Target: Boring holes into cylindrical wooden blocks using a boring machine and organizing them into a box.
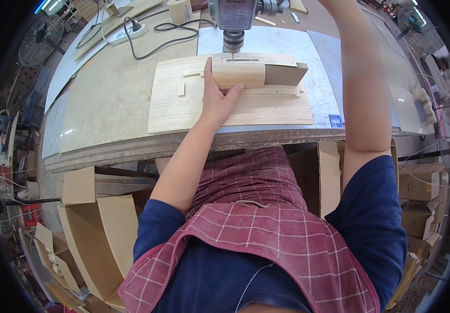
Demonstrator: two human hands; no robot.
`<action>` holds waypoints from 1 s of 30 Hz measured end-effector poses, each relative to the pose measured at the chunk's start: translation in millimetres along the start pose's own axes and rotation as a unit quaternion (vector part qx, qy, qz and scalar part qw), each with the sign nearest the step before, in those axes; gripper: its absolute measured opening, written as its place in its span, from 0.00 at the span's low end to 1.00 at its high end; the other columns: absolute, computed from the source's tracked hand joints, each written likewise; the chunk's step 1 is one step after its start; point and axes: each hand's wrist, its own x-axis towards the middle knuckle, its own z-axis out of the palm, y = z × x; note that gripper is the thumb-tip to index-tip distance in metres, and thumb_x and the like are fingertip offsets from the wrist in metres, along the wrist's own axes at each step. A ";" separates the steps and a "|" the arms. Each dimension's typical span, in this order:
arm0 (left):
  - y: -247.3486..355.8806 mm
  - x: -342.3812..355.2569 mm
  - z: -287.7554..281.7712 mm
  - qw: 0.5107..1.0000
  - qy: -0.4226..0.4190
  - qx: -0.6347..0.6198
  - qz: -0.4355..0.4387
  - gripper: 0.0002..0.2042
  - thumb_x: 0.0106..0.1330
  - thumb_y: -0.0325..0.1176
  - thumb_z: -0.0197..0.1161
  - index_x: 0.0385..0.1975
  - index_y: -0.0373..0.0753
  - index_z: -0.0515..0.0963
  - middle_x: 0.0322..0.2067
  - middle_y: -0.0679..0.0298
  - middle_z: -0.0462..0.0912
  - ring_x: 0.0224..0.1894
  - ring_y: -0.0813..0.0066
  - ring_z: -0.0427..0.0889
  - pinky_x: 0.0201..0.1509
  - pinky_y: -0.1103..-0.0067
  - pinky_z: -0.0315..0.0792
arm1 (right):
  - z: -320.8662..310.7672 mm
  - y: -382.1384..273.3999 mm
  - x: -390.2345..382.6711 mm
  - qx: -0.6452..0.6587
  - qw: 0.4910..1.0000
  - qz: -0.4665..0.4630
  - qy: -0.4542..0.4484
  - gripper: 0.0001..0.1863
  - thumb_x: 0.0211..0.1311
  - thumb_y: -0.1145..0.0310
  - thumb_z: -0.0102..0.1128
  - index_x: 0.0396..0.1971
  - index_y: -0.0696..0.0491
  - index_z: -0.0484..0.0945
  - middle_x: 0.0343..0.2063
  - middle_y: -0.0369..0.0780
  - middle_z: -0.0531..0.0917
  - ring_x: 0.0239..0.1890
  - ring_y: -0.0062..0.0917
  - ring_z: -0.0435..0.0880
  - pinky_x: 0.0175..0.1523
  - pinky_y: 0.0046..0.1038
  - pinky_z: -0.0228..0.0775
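A pale wooden block [240,76] with a dark brown end face lies on a light plywood board [183,112] under a bench drill press [233,21]. My left hand [218,101] is closed round the block's left end, its thumb along the near side and a finger reaching up the far left. The drill chuck [233,41] hangs just behind the block, its thin bit above a slotted wooden strip [256,60]. Thin wooden strips on the board lie along the block's near side. My right arm [363,78] stretches up past the top edge, where its hand is cut off.
A power strip [129,34] with a black plug and cable lies at the back left of the worktable [110,104]. Open cardboard boxes [92,245] stand below the table on the left, with more boxes [418,185] on the right. A fan [39,39] stands far left.
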 end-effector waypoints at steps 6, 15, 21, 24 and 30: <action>5.3 -1.2 1.5 0.999 -0.005 -0.020 -0.026 0.42 0.51 0.24 0.62 0.61 0.34 0.38 0.53 0.49 0.61 0.51 0.65 0.69 0.53 0.77 0.66 | -1.2 -12.4 -21.0 0.001 0.998 -0.041 0.040 0.18 0.52 0.63 0.43 0.18 0.63 0.73 0.16 0.52 0.74 0.23 0.40 0.75 0.31 0.35 0.64; 3.1 -0.5 5.4 0.999 -0.004 -0.030 -0.014 0.42 0.51 0.25 0.62 0.62 0.35 0.39 0.52 0.49 0.63 0.50 0.66 0.69 0.51 0.77 0.67 | 0.2 -34.2 -73.8 0.067 0.993 0.059 0.081 0.15 0.56 0.67 0.47 0.18 0.63 0.69 0.14 0.47 0.71 0.19 0.28 0.71 0.27 0.29 0.61; 0.9 -4.4 -0.7 0.999 0.005 -0.034 -0.037 0.42 0.51 0.26 0.63 0.62 0.38 0.41 0.51 0.49 0.63 0.48 0.67 0.70 0.47 0.78 0.69 | 37.0 -12.4 -117.0 0.138 0.983 0.033 0.118 0.09 0.58 0.68 0.52 0.23 0.57 0.73 0.14 0.32 0.70 0.19 0.13 0.66 0.24 0.16 0.56; -2.4 -2.1 1.0 0.999 0.002 -0.038 -0.026 0.42 0.51 0.26 0.63 0.62 0.38 0.41 0.51 0.49 0.63 0.48 0.67 0.70 0.46 0.78 0.69 | 52.2 -4.3 -130.2 0.183 0.969 0.002 0.164 0.07 0.57 0.71 0.52 0.22 0.57 0.73 0.14 0.34 0.70 0.18 0.14 0.65 0.24 0.16 0.57; 3.8 -4.2 -0.2 0.999 0.000 -0.042 -0.014 0.42 0.51 0.25 0.63 0.62 0.37 0.41 0.51 0.50 0.64 0.48 0.68 0.71 0.44 0.80 0.70 | 78.9 11.7 -147.6 0.237 0.947 -0.036 0.215 0.03 0.55 0.76 0.52 0.22 0.57 0.71 0.15 0.34 0.69 0.17 0.16 0.63 0.22 0.17 0.56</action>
